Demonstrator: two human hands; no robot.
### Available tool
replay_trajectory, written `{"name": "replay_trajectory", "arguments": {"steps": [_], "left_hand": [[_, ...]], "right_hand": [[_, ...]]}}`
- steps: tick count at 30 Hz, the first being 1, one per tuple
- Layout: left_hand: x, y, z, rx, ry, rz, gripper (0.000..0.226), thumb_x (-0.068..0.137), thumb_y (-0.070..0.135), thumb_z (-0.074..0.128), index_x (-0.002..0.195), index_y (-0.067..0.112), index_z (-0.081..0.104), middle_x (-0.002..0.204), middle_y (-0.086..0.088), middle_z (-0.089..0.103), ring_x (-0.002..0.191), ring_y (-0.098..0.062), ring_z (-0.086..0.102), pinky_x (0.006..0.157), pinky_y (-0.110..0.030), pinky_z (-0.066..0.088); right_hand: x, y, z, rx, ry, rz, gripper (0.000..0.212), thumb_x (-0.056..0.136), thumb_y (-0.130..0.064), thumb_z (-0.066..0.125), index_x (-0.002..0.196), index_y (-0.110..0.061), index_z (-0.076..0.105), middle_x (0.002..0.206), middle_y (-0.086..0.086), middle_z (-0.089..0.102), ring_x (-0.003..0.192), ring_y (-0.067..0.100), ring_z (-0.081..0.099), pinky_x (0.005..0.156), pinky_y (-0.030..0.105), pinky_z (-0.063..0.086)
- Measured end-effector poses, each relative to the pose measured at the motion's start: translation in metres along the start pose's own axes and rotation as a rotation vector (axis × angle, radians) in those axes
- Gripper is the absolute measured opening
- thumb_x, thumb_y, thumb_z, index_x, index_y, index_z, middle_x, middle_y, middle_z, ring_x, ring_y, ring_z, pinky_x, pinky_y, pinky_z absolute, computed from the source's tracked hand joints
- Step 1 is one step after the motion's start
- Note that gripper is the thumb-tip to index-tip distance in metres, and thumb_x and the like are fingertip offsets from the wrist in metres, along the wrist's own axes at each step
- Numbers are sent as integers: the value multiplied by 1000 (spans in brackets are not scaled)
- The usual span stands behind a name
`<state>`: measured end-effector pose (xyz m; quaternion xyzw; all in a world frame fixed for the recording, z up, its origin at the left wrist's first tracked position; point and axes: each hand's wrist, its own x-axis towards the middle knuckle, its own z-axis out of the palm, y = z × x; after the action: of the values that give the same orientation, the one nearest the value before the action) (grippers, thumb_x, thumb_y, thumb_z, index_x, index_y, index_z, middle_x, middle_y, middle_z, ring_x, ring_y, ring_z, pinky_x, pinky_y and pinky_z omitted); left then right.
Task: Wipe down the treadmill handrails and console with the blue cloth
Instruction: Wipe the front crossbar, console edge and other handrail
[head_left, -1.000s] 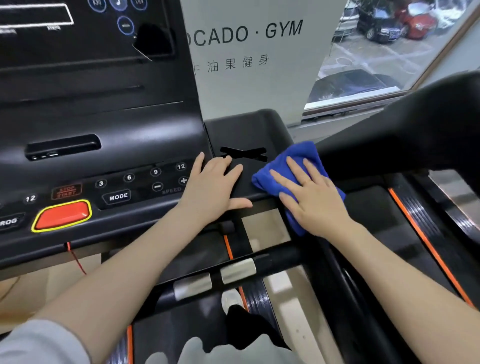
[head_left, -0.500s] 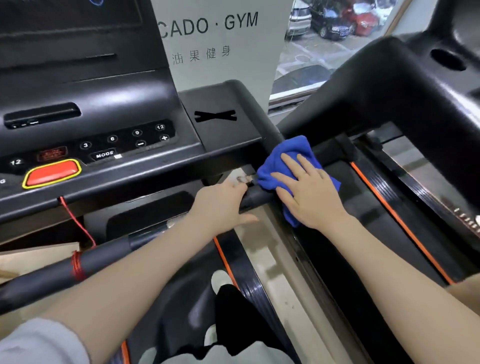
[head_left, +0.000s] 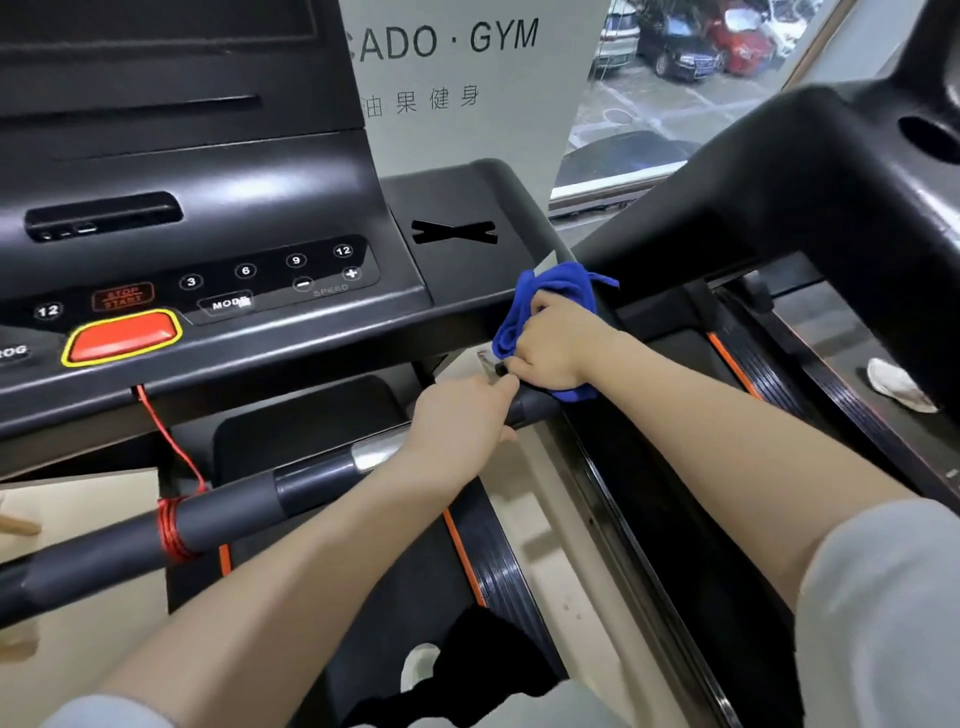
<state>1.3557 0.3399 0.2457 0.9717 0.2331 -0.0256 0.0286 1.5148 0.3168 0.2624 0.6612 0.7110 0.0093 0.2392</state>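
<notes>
The blue cloth is bunched around the right end of the treadmill's front handrail, just under the console's right corner. My right hand is closed over the cloth and the bar there. My left hand grips the same black handrail right beside it, over a silver sensor patch. The black console with number buttons and a red stop button stretches across the upper left.
A red safety cord hangs from the console and is wound around the handrail. A neighbouring treadmill's black arm rises at the right, with a white crumpled cloth on its deck. A gym sign and a window stand behind.
My right hand went from flat on the cloth at the console corner to closed around it on the handrail's end. My left hand left the console and gripped the handrail.
</notes>
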Motion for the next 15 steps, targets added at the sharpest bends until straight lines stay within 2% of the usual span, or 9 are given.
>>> {"name": "replay_trajectory", "arguments": {"steps": [3,6,7,9,10,12,13,15], "left_hand": [[-1,1,-5,30,-5,9,49,89,42,53,128,15,38,104,-7,62,91,-29,62,58,-34,36],[-2,-1,-6,-28,-6,16,43,88,42,54,121,15,43,106,-6,61,95,-30,60,61,-34,36],[-1,-2,-6,-74,-17,16,42,87,42,56,118,16,45,106,-5,60,96,-30,59,63,-34,36],[0,-6,-5,-166,-47,19,41,86,41,58,115,15,47,103,-5,59,97,-29,57,65,-34,38],[1,-8,-5,-193,-57,23,40,85,41,59,112,15,47,101,-5,59,96,-29,57,66,-34,39],[4,-8,-7,-216,-65,25,38,84,40,62,108,14,48,96,-4,56,94,-27,55,64,-33,36],[4,-8,-8,-221,-66,22,38,83,39,63,108,14,48,92,-2,52,93,-25,54,63,-32,35],[5,-7,-8,-228,-61,22,37,83,38,63,108,16,48,86,2,45,90,-23,53,62,-32,33]], "right_hand": [[-7,0,5,84,75,46,52,95,-39,28,70,-15,67,76,2,68,80,21,54,100,36,31],[-34,-8,27,169,315,211,49,87,-37,30,84,-15,73,96,3,72,101,25,60,100,40,33],[-47,-13,35,198,436,301,45,83,-33,34,90,-13,74,106,9,70,105,30,61,97,44,39],[-69,-25,49,235,606,486,41,74,-25,46,103,-9,71,118,24,63,102,41,62,80,50,51],[-74,-29,52,236,614,548,45,72,-25,47,109,-9,69,120,27,60,100,44,62,73,50,52],[-72,-30,47,223,505,613,55,73,-32,38,119,-17,63,129,24,55,106,42,60,70,48,52],[-67,-30,40,228,435,647,58,75,-35,34,127,-23,57,136,21,49,113,41,55,74,48,50],[-50,-24,27,279,310,691,57,87,-38,31,143,-32,33,153,15,25,131,40,35,88,51,41]]}}
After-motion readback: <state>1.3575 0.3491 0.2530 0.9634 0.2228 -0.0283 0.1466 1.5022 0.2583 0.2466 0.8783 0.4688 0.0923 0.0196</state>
